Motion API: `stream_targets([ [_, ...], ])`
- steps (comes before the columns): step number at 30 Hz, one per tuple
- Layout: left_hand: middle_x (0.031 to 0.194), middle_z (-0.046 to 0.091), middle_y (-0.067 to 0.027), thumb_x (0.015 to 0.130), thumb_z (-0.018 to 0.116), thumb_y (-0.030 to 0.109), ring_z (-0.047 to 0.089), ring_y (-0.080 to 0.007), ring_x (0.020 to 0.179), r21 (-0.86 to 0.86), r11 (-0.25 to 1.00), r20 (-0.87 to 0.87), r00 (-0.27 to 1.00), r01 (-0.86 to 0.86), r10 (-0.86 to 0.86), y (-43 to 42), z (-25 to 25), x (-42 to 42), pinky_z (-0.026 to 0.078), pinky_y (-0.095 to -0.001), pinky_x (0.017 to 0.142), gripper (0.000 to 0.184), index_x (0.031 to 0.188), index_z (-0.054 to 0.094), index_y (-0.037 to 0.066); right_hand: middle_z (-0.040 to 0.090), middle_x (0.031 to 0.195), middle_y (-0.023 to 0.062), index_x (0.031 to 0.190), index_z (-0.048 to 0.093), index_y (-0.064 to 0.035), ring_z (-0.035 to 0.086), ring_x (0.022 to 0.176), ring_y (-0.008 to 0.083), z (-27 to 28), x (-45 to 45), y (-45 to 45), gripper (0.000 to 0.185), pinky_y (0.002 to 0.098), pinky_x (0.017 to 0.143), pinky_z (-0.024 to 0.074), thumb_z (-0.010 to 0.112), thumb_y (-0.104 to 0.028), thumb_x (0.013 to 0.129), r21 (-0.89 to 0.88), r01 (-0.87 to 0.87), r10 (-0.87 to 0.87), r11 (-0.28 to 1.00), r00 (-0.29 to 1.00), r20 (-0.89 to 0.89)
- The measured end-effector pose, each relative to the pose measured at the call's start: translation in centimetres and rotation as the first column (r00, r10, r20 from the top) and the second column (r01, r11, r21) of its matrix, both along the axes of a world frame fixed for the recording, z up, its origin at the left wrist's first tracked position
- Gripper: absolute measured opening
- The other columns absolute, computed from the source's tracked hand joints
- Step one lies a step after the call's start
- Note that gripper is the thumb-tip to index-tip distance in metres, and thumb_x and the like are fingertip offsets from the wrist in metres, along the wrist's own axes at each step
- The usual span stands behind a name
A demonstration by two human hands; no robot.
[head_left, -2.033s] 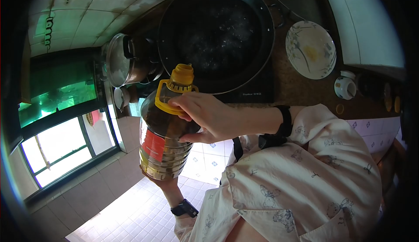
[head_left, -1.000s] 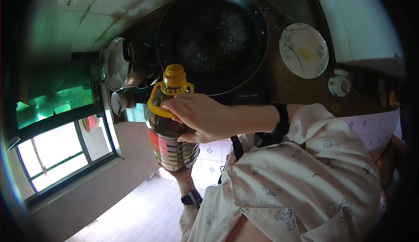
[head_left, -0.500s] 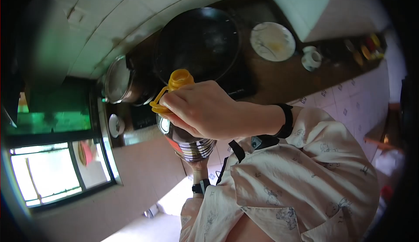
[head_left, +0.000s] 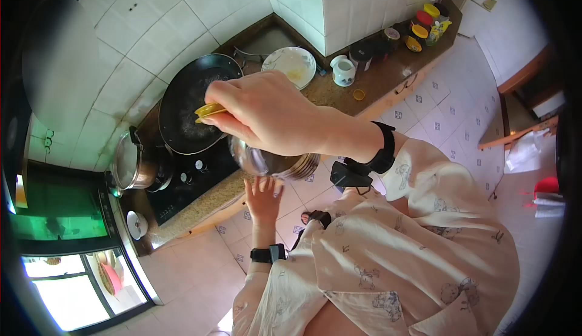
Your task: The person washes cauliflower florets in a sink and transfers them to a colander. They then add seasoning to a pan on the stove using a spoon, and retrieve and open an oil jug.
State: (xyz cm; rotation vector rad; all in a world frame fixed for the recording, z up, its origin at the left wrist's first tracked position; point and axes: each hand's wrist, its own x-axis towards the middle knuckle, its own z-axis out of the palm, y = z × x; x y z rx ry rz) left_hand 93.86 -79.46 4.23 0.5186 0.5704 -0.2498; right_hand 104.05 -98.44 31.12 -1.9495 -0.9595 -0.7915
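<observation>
My right hand (head_left: pixel 267 111) grips the yellow handle (head_left: pixel 209 111) of a big clear bottle (head_left: pixel 279 161), which hangs beneath it, partly hidden by the hand. Below the bottle is my left hand (head_left: pixel 264 199), its fingers apart and nothing held in it; whether a fingertip touches the bottle I cannot tell. Left of the right hand, a large black wok (head_left: pixel 182 117) with liquid inside stands on the black stove (head_left: pixel 191 184). Behind the right hand lies a patterned white plate (head_left: pixel 291 63) with a yellowish smear.
A lidded pot (head_left: pixel 130 160) stands at the left, near a white bowl (head_left: pixel 137 225). Along the counter (head_left: pixel 330 93) are a small white pot (head_left: pixel 344 71), a yellow ring (head_left: pixel 359 94) and several jars with red and yellow lids (head_left: pixel 419 31). A window (head_left: pixel 73 293) is at lower left.
The view has swung toward the right side of the counter. My left hand has come off the bottle's base and opened. The bottle, still in my right hand, has moved away from the wok.
</observation>
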Motion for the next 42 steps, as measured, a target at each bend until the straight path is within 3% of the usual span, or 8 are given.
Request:
stream_targets([
  [4, 0.141, 0.038, -0.0096, 0.09, 0.062, 0.038, 0.041, -0.0223, 0.123, 0.521, 0.854, 0.239, 0.962, -0.009, -0.135, -3.5, 5.4, 0.8, 0.029, -0.0415, 0.105, 0.065, 0.142, 0.032, 0.014, 0.058, 0.063, 0.009, 0.082, 0.052, -0.0051, 0.059, 0.057, 0.03, -3.2, 2.3, -3.8, 0.023, 0.0409, 0.053, 0.0437, 0.065, -0.024, 0.085, -0.095, -0.034, 0.025, 0.995, 0.996, -0.088],
  [6, 0.138, 0.042, -0.009, 0.083, 0.072, 0.025, 0.046, -0.0188, 0.115, 0.861, 0.493, 0.338, 0.863, -0.123, -0.375, -6.3, 8.1, 2.4, 0.037, -0.0369, 0.097, 0.071, 0.142, 0.033, 0.014, 0.057, 0.063, 0.0086, 0.083, 0.051, -0.0051, 0.059, 0.057, 0.0294, -4.2, 3.8, -5.8, 0.023, 0.0405, 0.052, 0.0435, 0.065, -0.023, 0.085, -0.114, -0.057, 0.046, 0.992, 0.995, -0.092],
  [17, 0.126, 0.043, -0.015, 0.061, 0.09, 0.018, 0.056, -0.0218, 0.103, 0.942, 0.19, 0.333, 0.848, -0.277, -0.412, -15.6, 6.9, 8.8, 0.051, -0.0328, 0.084, 0.101, 0.137, 0.024, 0.006, 0.061, 0.09, 0.0115, 0.104, 0.057, -0.0056, 0.06, 0.078, 0.0276, -6.6, 6.6, -15.6, 0.027, 0.034, 0.065, 0.0474, 0.067, -0.02, 0.084, -0.103, -0.233, 0.232, 0.967, 0.972, -0.019],
  [21, 0.12, 0.048, -0.0108, 0.064, 0.088, 0.013, 0.055, -0.0185, 0.106, 0.959, 0.117, 0.282, 0.865, -0.257, -0.415, -15.4, 7.1, 8.8, 0.051, -0.0305, 0.084, 0.099, 0.137, 0.022, 0.008, 0.059, 0.092, 0.0092, 0.099, 0.058, -0.0061, 0.06, 0.085, 0.0256, -13.2, 7.9, -23.3, 0.023, 0.0368, 0.069, 0.0481, 0.069, -0.019, 0.083, 0.186, 0.217, -0.14, 0.958, 0.923, -0.357],
  [26, 0.118, 0.048, -0.0089, 0.064, 0.088, 0.011, 0.055, -0.0177, 0.104, 0.962, 0.134, 0.273, 0.872, -0.238, -0.407, -15.4, 7.0, 8.8, 0.049, -0.0305, 0.085, 0.094, 0.134, 0.025, 0.009, 0.056, 0.098, 0.0122, 0.11, 0.055, -0.0084, 0.06, 0.09, 0.0303, -28.0, 6.2, -27.4, 0.05, 0.04, 0.073, 0.0506, 0.076, -0.037, 0.074, -0.504, 0.332, -0.571, 0.798, 0.682, -0.456],
  [33, 0.117, 0.046, -0.0096, 0.06, 0.089, 0.012, 0.055, -0.0168, 0.094, 0.946, 0.224, 0.307, 0.873, -0.236, -0.378, -15.1, 6.6, 9.1, 0.051, -0.0301, 0.077, 0.092, 0.128, 0.029, 0.007, 0.051, 0.107, 0.0147, 0.119, 0.053, -0.0095, 0.059, 0.093, 0.0326, -32.2, 7.2, -26.1, 0.047, 0.0405, 0.074, 0.0511, 0.07, -0.03, 0.079, -0.594, 0.234, -0.553, 0.77, 0.709, -0.438],
  [38, 0.122, 0.046, -0.0132, 0.057, 0.092, 0.022, 0.056, -0.0167, 0.091, 0.957, 0.164, 0.284, 0.883, -0.239, -0.373, -14.7, 5.9, 9.1, 0.051, -0.031, 0.078, 0.107, 0.139, 0.025, 0.007, 0.05, 0.096, 0.0109, 0.12, 0.053, -0.01, 0.059, 0.089, 0.0282, -22.7, 6.1, -24.3, 0.035, 0.035, 0.077, 0.051, 0.064, -0.02, 0.088, -0.327, 0.113, -0.3, 0.938, 0.736, -0.607],
  [42, 0.126, 0.045, -0.0156, 0.056, 0.092, 0.023, 0.056, -0.0165, 0.091, 0.942, 0.194, 0.328, 0.876, -0.274, -0.355, -14.7, 5.4, 9.1, 0.051, -0.031, 0.078, 0.108, 0.139, 0.024, 0.007, 0.055, 0.103, 0.0077, 0.117, 0.052, -0.0057, 0.059, 0.103, 0.0174, -12.3, 6.7, -21.4, 0.024, 0.0295, 0.085, 0.0484, 0.056, -0.008, 0.094, 0.274, -0.026, 0.207, 0.961, 0.725, -0.657],
])
